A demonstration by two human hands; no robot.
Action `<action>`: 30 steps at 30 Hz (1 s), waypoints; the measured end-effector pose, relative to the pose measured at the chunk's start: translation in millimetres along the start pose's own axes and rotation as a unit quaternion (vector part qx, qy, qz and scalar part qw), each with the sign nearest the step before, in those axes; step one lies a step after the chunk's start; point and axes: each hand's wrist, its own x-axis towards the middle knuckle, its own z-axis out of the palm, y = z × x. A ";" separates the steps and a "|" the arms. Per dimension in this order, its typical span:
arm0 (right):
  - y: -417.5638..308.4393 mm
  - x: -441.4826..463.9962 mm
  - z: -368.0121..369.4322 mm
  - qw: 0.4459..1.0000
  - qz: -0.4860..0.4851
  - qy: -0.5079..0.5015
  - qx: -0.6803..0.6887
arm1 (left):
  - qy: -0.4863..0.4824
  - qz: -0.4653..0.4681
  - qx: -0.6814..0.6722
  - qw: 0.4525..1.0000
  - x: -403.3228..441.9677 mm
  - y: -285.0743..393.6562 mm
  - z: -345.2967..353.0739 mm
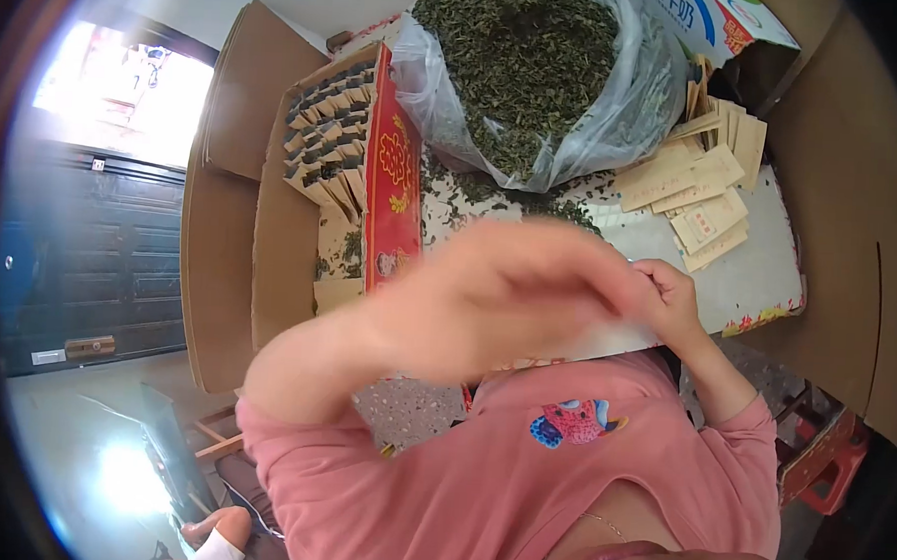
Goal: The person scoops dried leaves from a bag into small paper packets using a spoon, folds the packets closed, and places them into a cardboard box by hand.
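Note:
My left hand (528,284) is raised close to the camera, smeared by motion. Its fingers reach right, in front of my right hand, and whatever they hold is not visible. My right hand (671,298) is at the table's near edge with its fingers curled closed; a small shiny bit shows by the fingertips, too little to name. Beyond both hands sits a clear plastic bag (631,118) heaped with dried dark green leaves (518,58). Flat brown paper packets (698,191) lie in a loose pile to its right, nearest my right hand.
At left, a cardboard box (268,242) with a red printed panel (393,168) holds rows of upright paper packets (330,135). Leaf crumbs are scattered on the white table (770,244). A printed carton (750,23) stands back right. Another person's arm (219,530) shows lower left.

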 end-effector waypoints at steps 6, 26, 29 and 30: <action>7.6 -12.1 1.7 0.999 0.030 0.022 0.039 | -0.225 0.191 -0.303 0.906 58.4 -11.4 102.9; 7.4 -8.4 -3.2 1.000 -0.015 -0.003 0.008 | -0.228 0.234 -0.360 0.874 92.7 -21.7 114.7; 8.4 -9.2 -4.3 1.000 -0.021 0.008 0.008 | -0.244 0.308 -0.367 0.843 93.6 -5.8 136.9; 6.9 -8.6 -4.6 1.000 -0.019 0.007 0.007 | 0.088 0.209 -0.399 0.889 83.3 35.4 159.3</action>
